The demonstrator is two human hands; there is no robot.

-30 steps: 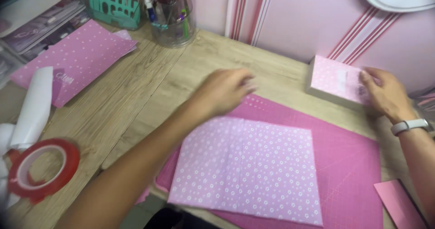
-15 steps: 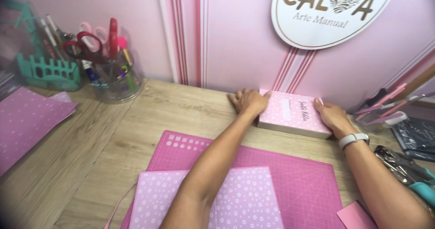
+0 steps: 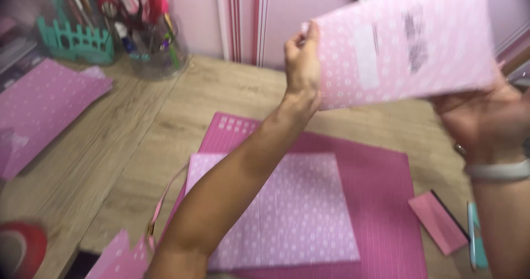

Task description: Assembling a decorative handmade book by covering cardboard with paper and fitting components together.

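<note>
A pink box (image 3: 406, 41) with small white dots is held up in the air above the desk, blurred by motion. My left hand (image 3: 302, 63) grips its left edge, fingers curled around it. My right hand (image 3: 486, 119), with a white band on the wrist, supports the box from below on its right side. Under the box lies a pink dotted paper sheet (image 3: 292, 212) on a magenta cutting mat (image 3: 381, 185).
A wooden desk (image 3: 105, 163) holds more pink dotted paper (image 3: 44, 108) at the left, a clear cup of scissors and pens (image 3: 149, 30), a teal fence-shaped holder (image 3: 74, 41), a red tape roll (image 3: 25, 248), a small pink block (image 3: 439, 221) and a teal pen (image 3: 476, 240).
Both hands have lifted the pink box off the back of the desk and raised it toward the camera. The view has shifted downward and left.
</note>
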